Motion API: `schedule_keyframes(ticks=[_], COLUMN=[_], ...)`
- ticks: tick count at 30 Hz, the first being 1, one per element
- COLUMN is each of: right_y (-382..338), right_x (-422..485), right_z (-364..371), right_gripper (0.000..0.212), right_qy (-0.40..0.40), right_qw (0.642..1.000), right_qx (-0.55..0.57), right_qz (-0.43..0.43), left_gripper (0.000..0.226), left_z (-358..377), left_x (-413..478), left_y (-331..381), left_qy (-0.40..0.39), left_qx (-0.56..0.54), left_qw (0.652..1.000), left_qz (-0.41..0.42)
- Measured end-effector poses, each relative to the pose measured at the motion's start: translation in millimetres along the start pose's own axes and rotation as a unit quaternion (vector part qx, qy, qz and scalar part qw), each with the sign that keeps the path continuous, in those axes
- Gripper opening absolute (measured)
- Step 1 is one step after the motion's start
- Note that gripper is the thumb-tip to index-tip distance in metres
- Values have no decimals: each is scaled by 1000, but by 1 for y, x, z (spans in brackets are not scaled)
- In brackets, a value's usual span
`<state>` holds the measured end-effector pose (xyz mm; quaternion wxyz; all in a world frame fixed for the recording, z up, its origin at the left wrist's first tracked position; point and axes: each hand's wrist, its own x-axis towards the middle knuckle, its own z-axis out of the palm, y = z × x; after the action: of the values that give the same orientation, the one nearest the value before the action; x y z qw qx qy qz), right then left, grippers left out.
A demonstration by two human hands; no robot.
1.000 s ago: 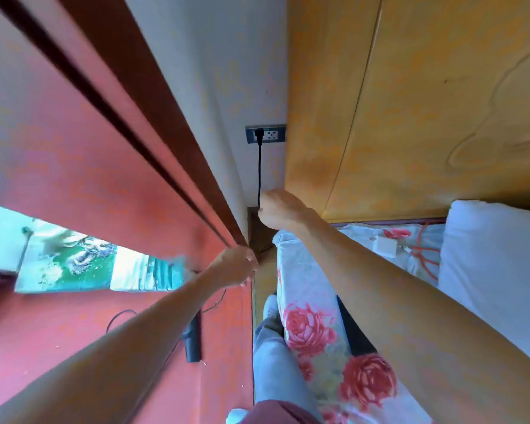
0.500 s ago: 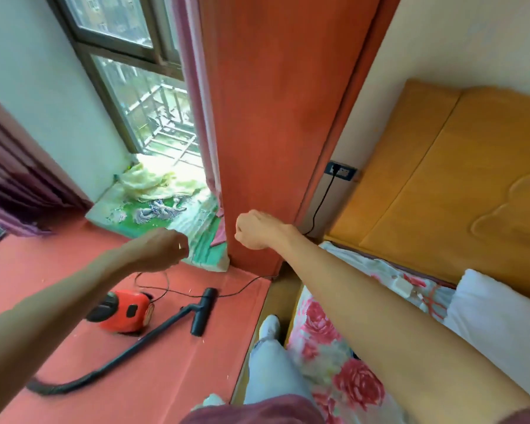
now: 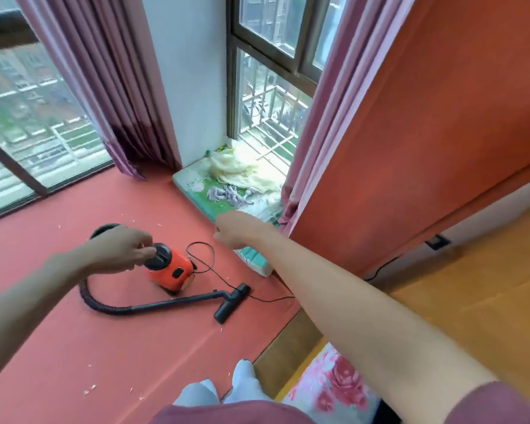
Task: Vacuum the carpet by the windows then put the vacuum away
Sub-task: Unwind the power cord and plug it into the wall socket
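Both hands extended over the vacuum (image 3: 173, 272) on the carpet (image 3: 74, 347).
Left hand (image 3: 117, 250): fingers loosely bent, nothing visible in them. Right hand (image 3: 236, 231): fingers curled under; whether it holds anything cannot be determined. The vacuum stands near the windows (image 3: 273, 87), nozzle (image 3: 231, 302) flat beside it.

Daylight came through two windows (image 3: 266, 117) hung with pink curtains (image 3: 110, 87). A white wall (image 3: 193, 71) stood between them; an orange panel (image 3: 426, 133) rose at right.
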<state>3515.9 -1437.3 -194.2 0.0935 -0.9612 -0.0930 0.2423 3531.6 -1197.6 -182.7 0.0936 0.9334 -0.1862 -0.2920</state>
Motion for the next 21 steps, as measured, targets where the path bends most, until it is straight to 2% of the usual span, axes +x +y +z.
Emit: schedule_keyframes(ticks=[4,9,16,21], right_y=[-28,-73,-147,-196], right_x=[32,72,135,181], right_z=[4,12,15,16], right_gripper=[37,36,24,27], right_qy=[-34,-60,-88,-96], right_qw=[998,994,992,993], right_qx=[-28,-56,-59,-50], right_qz=[-39,-71,-66,-46], left_gripper=[19,18,18,19], left_z=[4,15,4,-27], left_x=[-19,-35,-27,-4], left_y=[-33,-84,-173,-255], left_qy=[20,4,-10,12], left_qx=[-64,-106,-122,-108], left_qw=[996,988,986,990], left_qz=[-61,-111,-113,-93])
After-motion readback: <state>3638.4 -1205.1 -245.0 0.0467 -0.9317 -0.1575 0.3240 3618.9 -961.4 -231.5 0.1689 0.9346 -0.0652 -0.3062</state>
